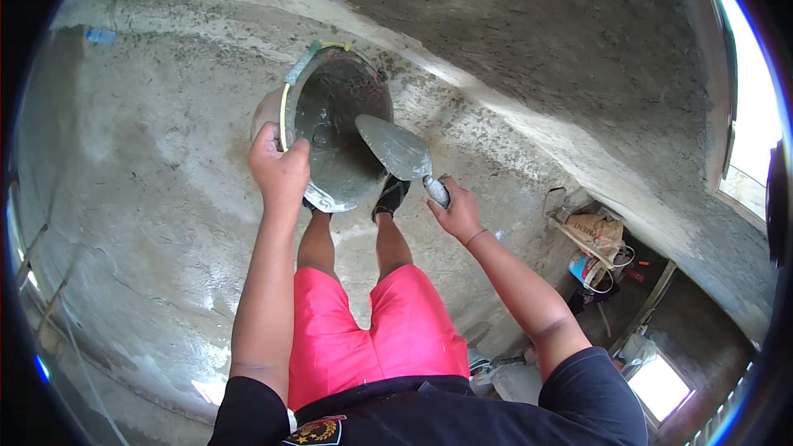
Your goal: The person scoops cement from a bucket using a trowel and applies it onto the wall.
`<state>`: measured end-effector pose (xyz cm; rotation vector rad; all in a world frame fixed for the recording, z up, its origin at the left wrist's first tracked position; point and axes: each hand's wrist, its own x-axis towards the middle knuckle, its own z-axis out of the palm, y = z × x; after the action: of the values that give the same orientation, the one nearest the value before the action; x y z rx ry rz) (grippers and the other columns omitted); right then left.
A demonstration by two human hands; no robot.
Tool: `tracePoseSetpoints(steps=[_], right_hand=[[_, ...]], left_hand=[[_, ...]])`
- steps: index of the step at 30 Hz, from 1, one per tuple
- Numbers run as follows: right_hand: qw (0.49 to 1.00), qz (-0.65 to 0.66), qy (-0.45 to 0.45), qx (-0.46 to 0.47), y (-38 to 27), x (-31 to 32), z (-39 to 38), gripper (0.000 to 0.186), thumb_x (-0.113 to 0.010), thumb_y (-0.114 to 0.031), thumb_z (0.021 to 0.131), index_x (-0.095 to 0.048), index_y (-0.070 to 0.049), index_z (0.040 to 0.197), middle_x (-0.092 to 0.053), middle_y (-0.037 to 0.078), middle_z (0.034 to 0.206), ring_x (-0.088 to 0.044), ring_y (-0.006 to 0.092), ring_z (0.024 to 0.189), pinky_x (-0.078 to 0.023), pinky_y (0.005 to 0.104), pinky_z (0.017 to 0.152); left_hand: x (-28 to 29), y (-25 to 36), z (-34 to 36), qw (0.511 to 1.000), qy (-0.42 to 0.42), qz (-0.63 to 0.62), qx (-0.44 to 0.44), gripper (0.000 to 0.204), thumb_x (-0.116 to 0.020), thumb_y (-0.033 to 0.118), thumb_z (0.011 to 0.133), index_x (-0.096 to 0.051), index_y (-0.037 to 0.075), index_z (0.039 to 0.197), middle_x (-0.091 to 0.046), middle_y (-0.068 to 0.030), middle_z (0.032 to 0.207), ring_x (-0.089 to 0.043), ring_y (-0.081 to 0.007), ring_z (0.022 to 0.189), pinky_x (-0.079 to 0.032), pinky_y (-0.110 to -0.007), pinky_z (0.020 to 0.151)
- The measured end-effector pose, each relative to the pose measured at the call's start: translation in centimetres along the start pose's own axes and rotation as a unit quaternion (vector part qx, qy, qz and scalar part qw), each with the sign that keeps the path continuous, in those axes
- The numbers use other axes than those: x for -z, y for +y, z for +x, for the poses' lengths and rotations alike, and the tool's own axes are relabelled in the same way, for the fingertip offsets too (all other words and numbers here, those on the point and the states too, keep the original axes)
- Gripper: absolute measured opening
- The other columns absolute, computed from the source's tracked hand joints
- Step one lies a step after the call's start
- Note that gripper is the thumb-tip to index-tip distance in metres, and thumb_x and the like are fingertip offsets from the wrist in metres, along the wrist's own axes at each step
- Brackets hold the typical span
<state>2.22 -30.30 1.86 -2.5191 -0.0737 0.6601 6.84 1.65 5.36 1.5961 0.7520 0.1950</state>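
Observation:
My left hand (281, 169) grips the rim of a mortar-stained bucket (268, 111) at its left side. The bucket is tilted, and its mouth shows wet grey residue inside. A yellow handle with a green grip (302, 64) lies along the rim. In my right hand (457, 212) is a trowel (394, 149), held by its grey-caked handle. Its leaf-shaped blade, smeared with grey, points up and left, with the tip over the bucket's mouth. A whitish piece of something (328, 201) is at the bucket's lower edge, near my feet.
A grey plastered wall (562, 33) rises at the upper right, beside a bright window opening (753, 99). On the rough floor (149, 198) a clear bluish bottle (101, 35) lies far left. A cement bag (596, 234) and a blue-and-white pail (585, 271) stand at the right.

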Motion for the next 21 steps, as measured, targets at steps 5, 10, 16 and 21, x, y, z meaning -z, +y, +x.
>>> tracePoseSetpoints(steps=[5, 10, 16, 21], right_hand=[[0.998, -0.024, 0.055, 0.001, 1.2, 0.7, 1.1, 0.039, -0.072, -0.033, 0.084, -0.062, -0.008, 0.112, -0.068, 0.022, 0.085, -0.066, 0.042, 0.082, -0.052, 0.0473, 0.071], [0.999, -0.016, 0.035, -0.03, 2.2, 2.5, 4.1, 0.038, -0.069, -0.035, 0.087, -0.062, -0.007, 0.112, -0.068, 0.023, 0.088, -0.067, 0.0405, 0.086, -0.052, 0.0467, 0.074], [0.996, -0.053, 0.048, -0.055, 5.6, 3.6, 11.6, 0.044, -0.07, -0.039, 0.086, -0.062, -0.005, 0.112, -0.069, 0.026, 0.094, -0.067, 0.0421, 0.093, -0.053, 0.0475, 0.078], [0.987, -0.137, 0.008, -0.08, 8.7, 3.8, 18.3, 0.049, -0.069, -0.046, 0.086, -0.063, -0.003, 0.108, -0.07, 0.024, 0.095, -0.067, 0.0409, 0.092, -0.053, 0.0437, 0.08]], left_hand=[[0.1, -1.8, 0.5, 1.0, 0.0, -0.007, 0.007, 0.009, -0.056, -0.004, 0.073, -0.054, 0.0, 0.08, -0.054, -0.0011, 0.074, -0.048, -0.008, 0.068, -0.042, -0.026, 0.062], [0.0, -2.2, 0.7, 1.0, 0.021, -0.003, 0.006, 0.01, -0.057, -0.003, 0.072, -0.048, 0.001, 0.072, -0.049, -0.0006, 0.068, -0.043, -0.0083, 0.064, -0.039, -0.028, 0.059], [0.8, -3.0, 1.1, 1.0, 0.022, -0.015, 0.016, 0.01, -0.057, -0.004, 0.072, -0.049, 0.001, 0.073, -0.049, -0.0006, 0.069, -0.043, -0.0086, 0.065, -0.039, -0.028, 0.06], [1.6, -3.4, 0.9, 1.0, 0.011, -0.008, 0.02, 0.009, -0.057, -0.004, 0.072, -0.05, 0.001, 0.074, -0.049, -0.0005, 0.069, -0.043, -0.0085, 0.066, -0.039, -0.027, 0.061]])
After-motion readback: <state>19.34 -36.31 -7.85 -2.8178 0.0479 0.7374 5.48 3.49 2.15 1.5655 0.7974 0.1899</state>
